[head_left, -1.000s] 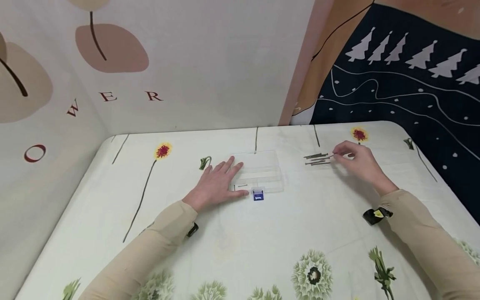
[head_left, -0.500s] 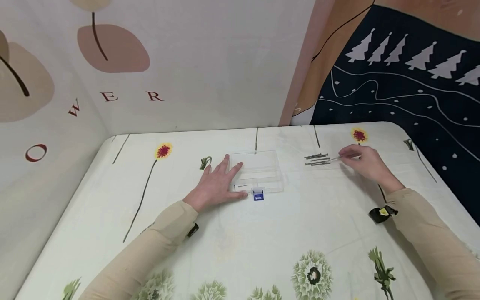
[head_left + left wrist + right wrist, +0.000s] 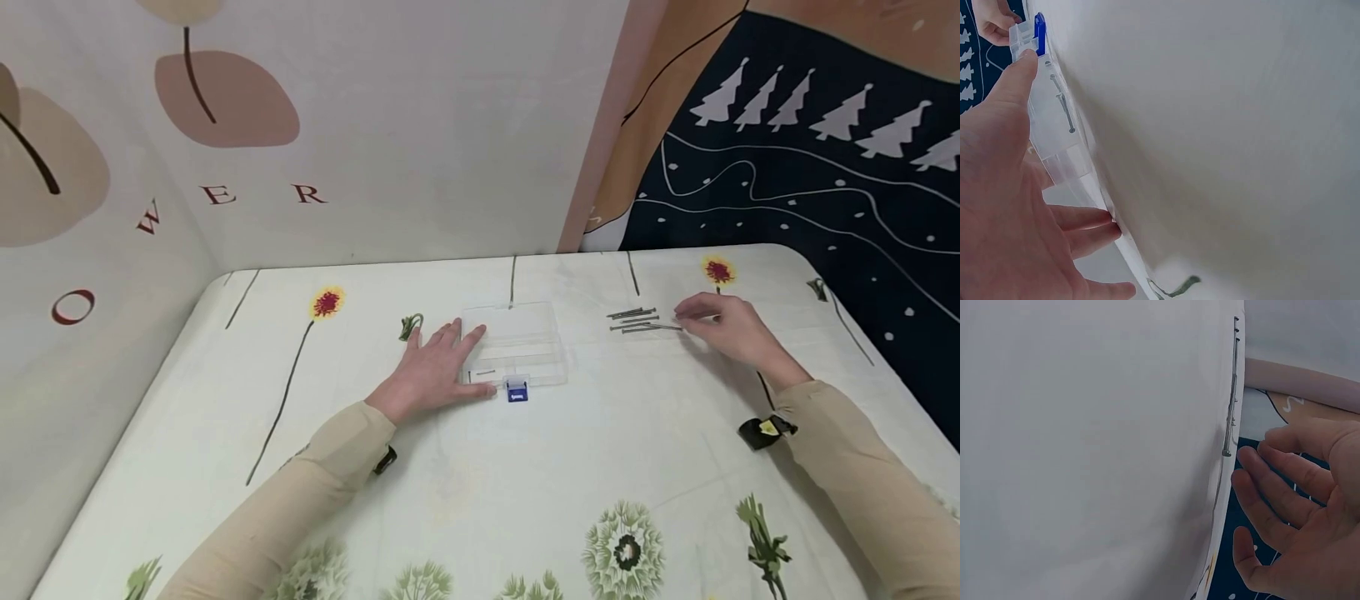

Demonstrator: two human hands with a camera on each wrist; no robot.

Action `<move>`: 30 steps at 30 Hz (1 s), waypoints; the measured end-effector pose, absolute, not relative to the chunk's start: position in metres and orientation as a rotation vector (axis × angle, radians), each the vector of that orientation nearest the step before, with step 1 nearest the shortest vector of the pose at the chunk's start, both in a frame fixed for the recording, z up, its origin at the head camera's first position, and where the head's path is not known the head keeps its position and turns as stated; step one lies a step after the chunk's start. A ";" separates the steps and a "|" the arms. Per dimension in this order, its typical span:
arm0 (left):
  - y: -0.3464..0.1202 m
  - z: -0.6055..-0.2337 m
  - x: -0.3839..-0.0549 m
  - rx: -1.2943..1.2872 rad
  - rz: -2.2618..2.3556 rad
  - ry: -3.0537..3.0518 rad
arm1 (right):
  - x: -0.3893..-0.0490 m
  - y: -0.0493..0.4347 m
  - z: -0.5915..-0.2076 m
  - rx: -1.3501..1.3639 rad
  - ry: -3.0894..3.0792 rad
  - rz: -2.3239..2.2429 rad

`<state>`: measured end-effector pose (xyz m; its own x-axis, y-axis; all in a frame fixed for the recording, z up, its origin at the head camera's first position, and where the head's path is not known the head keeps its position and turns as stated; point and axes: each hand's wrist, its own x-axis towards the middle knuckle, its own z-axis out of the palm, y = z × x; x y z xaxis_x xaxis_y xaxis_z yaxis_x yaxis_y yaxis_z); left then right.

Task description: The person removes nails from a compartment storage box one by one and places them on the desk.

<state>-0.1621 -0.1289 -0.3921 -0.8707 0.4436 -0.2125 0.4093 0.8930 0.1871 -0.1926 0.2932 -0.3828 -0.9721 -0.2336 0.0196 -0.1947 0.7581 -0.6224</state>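
One clear plastic compartment box (image 3: 525, 343) lies on the floral tablecloth (image 3: 540, 467), centre of the frame, with its blue latch (image 3: 517, 392) at the near edge. The box is divided crosswise, the near strip being split again into smaller cells. At least two small nails (image 3: 486, 372) are seen in the near-left cell, one lying lengthwise near the near wall, another at the cell's left end; the left wrist view shows metal shanks through the clear wall at the same place. The position of the lid cannot be determined. The left hand (image 3: 431, 371) is spread wide at the box's left side, thumb along the near edge just beside the latch, index finger over the left part of the box, remaining fingers toward the far left corner. Right of centre, outside the container, a loose group of larger nails (image 3: 640, 319) lies roughly parallel, heads visible in the right wrist view. The right hand (image 3: 723, 325) is at the right end of this group, fingers loosely bent, thumb and fingertips close together; the right wrist view shows nothing held, the nearest nail head being just beside the fingertips.
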 end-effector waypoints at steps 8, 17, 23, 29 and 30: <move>-0.129 -0.392 -0.161 0.638 0.201 2.811 | -0.193 0.290 -0.382 -0.386 2.885 -1.036; -0.128 -0.391 -0.161 0.609 0.165 2.785 | -0.190 0.273 -0.384 -0.462 2.865 -1.072; -0.128 -0.390 -0.160 0.609 0.173 2.793 | -0.187 0.250 -0.382 -0.551 2.838 -1.109; -0.127 -0.390 -0.161 0.613 0.187 2.814 | -0.186 0.222 -0.381 -0.637 2.771 -1.160; -0.127 -0.390 -0.161 0.611 0.190 2.816 | -0.187 0.217 -0.381 -0.659 2.760 -1.159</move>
